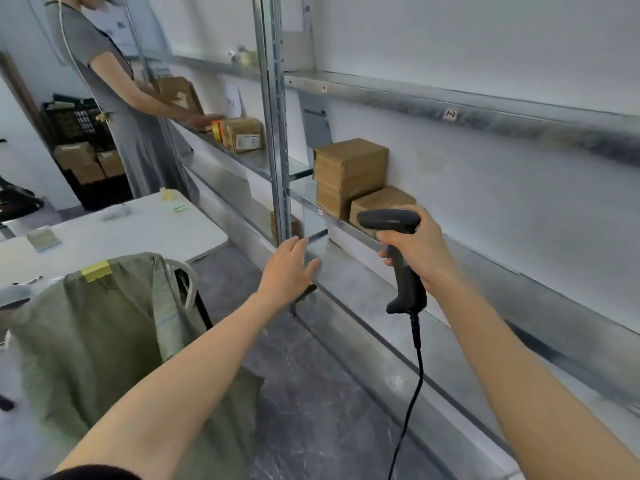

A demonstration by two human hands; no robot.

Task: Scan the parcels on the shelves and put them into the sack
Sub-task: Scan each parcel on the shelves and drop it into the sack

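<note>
My right hand grips a black corded barcode scanner, its head pointing left in front of the shelf. Just behind the scanner three brown cardboard parcels stand on the metal shelf: two stacked and a lower one to their right. My left hand reaches forward with straight fingers, empty, below the shelf's front edge near the upright post. The grey-green sack hangs open on a stand at lower left, a strip of yellow tape on its rim.
The steel upright post divides the shelving. Another person at upper left handles boxes on the far shelf, beside a labelled parcel. A white table stands behind the sack. Black crates with boxes sit at the back.
</note>
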